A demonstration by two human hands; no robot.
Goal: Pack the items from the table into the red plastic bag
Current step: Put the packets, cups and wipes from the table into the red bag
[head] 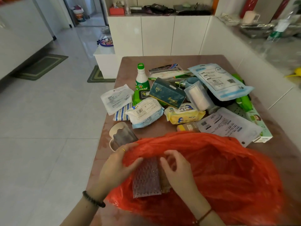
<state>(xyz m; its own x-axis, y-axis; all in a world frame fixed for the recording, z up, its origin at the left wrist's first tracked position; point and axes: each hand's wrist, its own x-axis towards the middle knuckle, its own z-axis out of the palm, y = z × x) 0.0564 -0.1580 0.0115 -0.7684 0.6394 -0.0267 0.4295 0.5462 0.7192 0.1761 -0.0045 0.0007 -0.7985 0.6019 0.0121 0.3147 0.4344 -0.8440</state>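
Red plastic bag under curled hands.

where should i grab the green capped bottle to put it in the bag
Take the green-capped bottle by its narrow white neck, just under the cap, coming from above and from its left side. It stands upright at the pile's left edge, so top and left are free, while the dark green tissue box and a green pack crowd its lower body.
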